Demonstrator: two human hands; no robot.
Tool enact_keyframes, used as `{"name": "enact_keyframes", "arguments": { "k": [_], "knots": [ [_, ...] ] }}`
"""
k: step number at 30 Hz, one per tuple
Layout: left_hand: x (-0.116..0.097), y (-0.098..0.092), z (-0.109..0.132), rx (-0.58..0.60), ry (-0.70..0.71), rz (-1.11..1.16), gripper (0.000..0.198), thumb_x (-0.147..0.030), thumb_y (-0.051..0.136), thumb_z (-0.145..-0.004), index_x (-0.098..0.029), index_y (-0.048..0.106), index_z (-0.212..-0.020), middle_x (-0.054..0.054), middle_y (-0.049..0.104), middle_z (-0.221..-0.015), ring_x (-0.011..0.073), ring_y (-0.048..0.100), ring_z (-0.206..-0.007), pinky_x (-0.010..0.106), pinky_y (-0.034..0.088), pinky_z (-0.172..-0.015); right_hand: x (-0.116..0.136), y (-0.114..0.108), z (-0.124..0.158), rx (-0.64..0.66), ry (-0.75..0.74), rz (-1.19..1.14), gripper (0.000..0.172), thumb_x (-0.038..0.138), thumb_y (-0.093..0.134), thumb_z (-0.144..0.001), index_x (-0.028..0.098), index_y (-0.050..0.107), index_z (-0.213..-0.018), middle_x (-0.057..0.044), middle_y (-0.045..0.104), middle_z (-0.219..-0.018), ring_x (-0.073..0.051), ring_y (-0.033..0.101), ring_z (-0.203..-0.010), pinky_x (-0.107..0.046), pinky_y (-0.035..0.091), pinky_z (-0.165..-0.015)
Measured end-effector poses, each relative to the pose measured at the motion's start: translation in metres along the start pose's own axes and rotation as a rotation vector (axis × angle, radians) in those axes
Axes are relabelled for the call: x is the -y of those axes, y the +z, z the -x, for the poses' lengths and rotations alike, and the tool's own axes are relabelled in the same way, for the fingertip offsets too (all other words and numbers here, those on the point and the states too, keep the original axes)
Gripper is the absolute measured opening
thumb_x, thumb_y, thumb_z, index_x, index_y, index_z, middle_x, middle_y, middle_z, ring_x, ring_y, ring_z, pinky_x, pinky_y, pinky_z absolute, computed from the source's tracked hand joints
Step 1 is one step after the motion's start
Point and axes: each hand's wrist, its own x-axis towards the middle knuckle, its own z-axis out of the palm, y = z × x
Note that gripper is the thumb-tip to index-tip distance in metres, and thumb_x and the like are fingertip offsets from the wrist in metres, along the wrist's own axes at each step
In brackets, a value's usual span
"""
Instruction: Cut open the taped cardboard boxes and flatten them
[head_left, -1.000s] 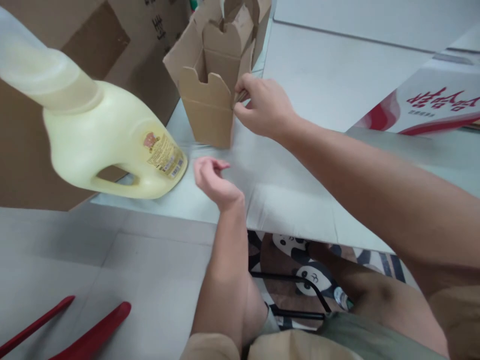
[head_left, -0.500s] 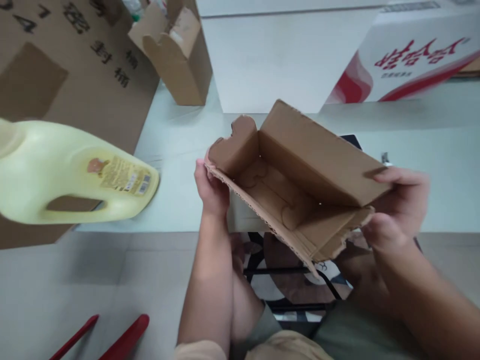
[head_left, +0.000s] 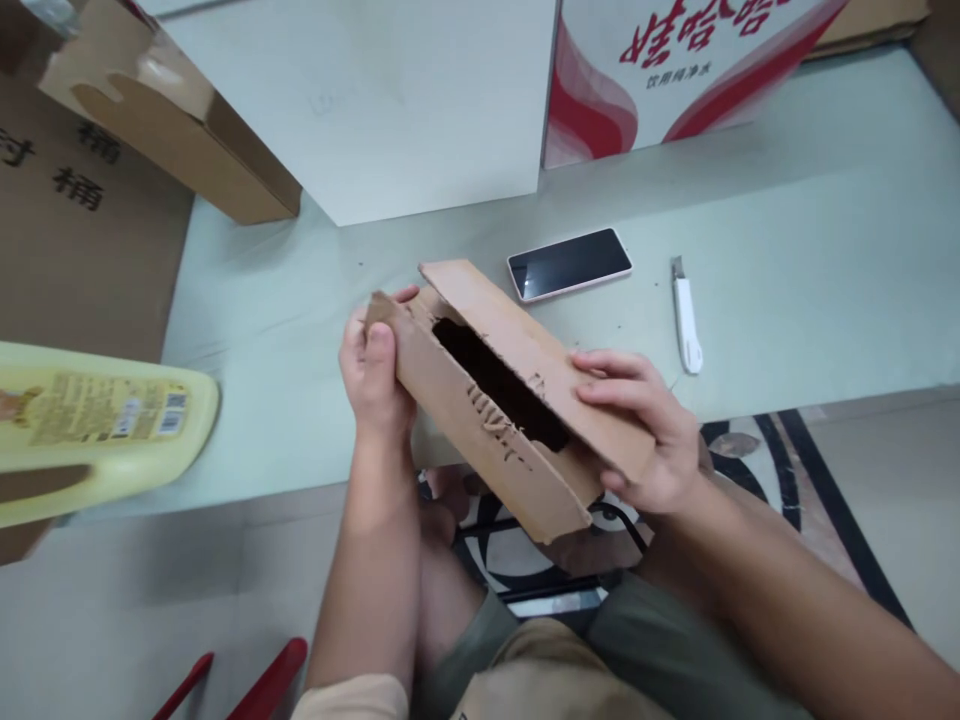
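Observation:
Between my hands, above my lap and the table's front edge, is a brown cardboard box (head_left: 487,430) with torn patches on its flaps. Its two long flaps lean inward, leaving a dark slot between them. My left hand (head_left: 379,375) grips the box's left end, thumb on the near flap. At the right end my right hand (head_left: 645,425) holds the far flap, with fingers on top and thumb beneath. Beyond the box lies a phone (head_left: 570,264) with a dark screen. A white utility knife (head_left: 685,320) rests right of the phone, its blade end pointing away from me.
A pale yellow jug (head_left: 112,440) stands at the left near a large printed carton (head_left: 90,270). Another open brown box (head_left: 187,130) is at the back left. White cartons, one with red print (head_left: 675,80), line the back of the pale table (head_left: 787,260). Red bars show on the floor.
The box's long flaps have folded inward over its opening, which stood wide before. My view has shifted right, bringing the phone and the knife fully into sight.

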Motion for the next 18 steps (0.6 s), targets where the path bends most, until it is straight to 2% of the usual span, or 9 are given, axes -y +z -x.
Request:
{"name": "enact_keyframes", "arguments": {
  "k": [2, 3, 6, 8, 11, 14, 16, 18],
  "knots": [
    [0.0, 0.006, 0.001, -0.013, -0.034, -0.022, 0.042, -0.066, 0.076, -0.081, -0.025, 0.066, -0.086, 0.006, 0.077, -0.111, 0.0231, 0.073, -0.101, 0.035, 0.058, -0.089, 0.002, -0.002, 0.002, 0.044, -0.03, -0.017, 0.06, 0.074, 0.058, -0.091, 0.029, 0.07, -0.13, -0.014, 0.064, -0.133, -0.035, 0.066, -0.125, -0.057, 0.057, -0.11],
    [0.0, 0.008, 0.001, -0.012, -0.044, -0.025, 0.043, -0.066, 0.077, -0.079, -0.025, 0.065, -0.086, 0.006, 0.076, -0.109, 0.0234, 0.073, -0.101, 0.035, 0.058, -0.088, 0.003, -0.004, 0.004, 0.058, -0.027, -0.019, 0.06, 0.075, 0.053, -0.093, 0.029, 0.071, -0.128, -0.013, 0.064, -0.134, -0.034, 0.066, -0.126, -0.057, 0.056, -0.112],
    [0.0, 0.011, 0.0, 0.015, -0.034, -0.034, 0.04, -0.063, 0.078, -0.08, -0.027, 0.067, -0.091, 0.005, 0.075, -0.106, 0.0234, 0.072, -0.104, 0.036, 0.057, -0.094, 0.001, -0.007, 0.007, 0.095, -0.035, 0.005, 0.041, 0.056, 0.059, -0.096, 0.03, 0.073, -0.126, -0.011, 0.064, -0.133, -0.032, 0.065, -0.127, -0.053, 0.055, -0.113],
    [0.0, 0.009, -0.001, 0.033, 0.008, -0.053, 0.034, -0.058, 0.077, -0.083, -0.029, 0.07, -0.098, 0.004, 0.075, -0.109, 0.0223, 0.07, -0.103, 0.037, 0.056, -0.098, -0.001, -0.008, 0.008, 0.102, -0.055, 0.024, 0.036, 0.043, 0.063, -0.092, 0.03, 0.072, -0.125, -0.011, 0.064, -0.133, -0.032, 0.065, -0.127, -0.053, 0.056, -0.112],
    [-0.002, 0.001, -0.002, 0.129, 0.241, -0.205, 0.027, -0.049, 0.072, -0.091, -0.032, 0.074, -0.113, 0.005, 0.07, -0.125, 0.025, 0.066, -0.118, 0.044, 0.05, -0.112, -0.002, -0.008, 0.006, 0.094, -0.059, 0.043, 0.035, 0.039, 0.063, -0.089, 0.029, 0.072, -0.122, -0.011, 0.063, -0.132, -0.034, 0.065, -0.126, -0.057, 0.057, -0.11],
    [-0.009, -0.006, -0.002, 0.341, 0.468, -0.439, 0.03, -0.051, 0.065, -0.095, -0.031, 0.08, -0.111, 0.008, 0.061, -0.141, 0.0329, 0.055, -0.136, 0.054, 0.039, -0.123, -0.002, -0.008, 0.006, 0.082, -0.059, 0.053, 0.035, 0.038, 0.064, -0.088, 0.03, 0.072, -0.121, -0.011, 0.063, -0.131, -0.034, 0.065, -0.125, -0.057, 0.056, -0.11],
    [-0.012, -0.009, -0.001, 0.414, 0.453, -0.505, 0.035, -0.057, 0.063, -0.094, -0.031, 0.083, -0.105, 0.008, 0.061, -0.142, 0.0364, 0.054, -0.136, 0.058, 0.037, -0.123, -0.002, -0.007, 0.007, 0.08, -0.053, 0.058, 0.035, 0.04, 0.064, -0.089, 0.03, 0.072, -0.122, -0.01, 0.063, -0.132, -0.035, 0.065, -0.125, -0.057, 0.055, -0.111],
    [-0.013, -0.011, -0.002, 0.393, 0.372, -0.5, 0.04, -0.064, 0.063, -0.09, -0.032, 0.084, -0.102, 0.008, 0.063, -0.137, 0.0374, 0.054, -0.135, 0.059, 0.036, -0.123, -0.004, -0.004, 0.01, 0.075, -0.038, 0.048, 0.041, 0.051, 0.061, -0.091, 0.031, 0.069, -0.126, -0.011, 0.064, -0.134, -0.036, 0.065, -0.127, -0.058, 0.054, -0.111]
  ]
}}
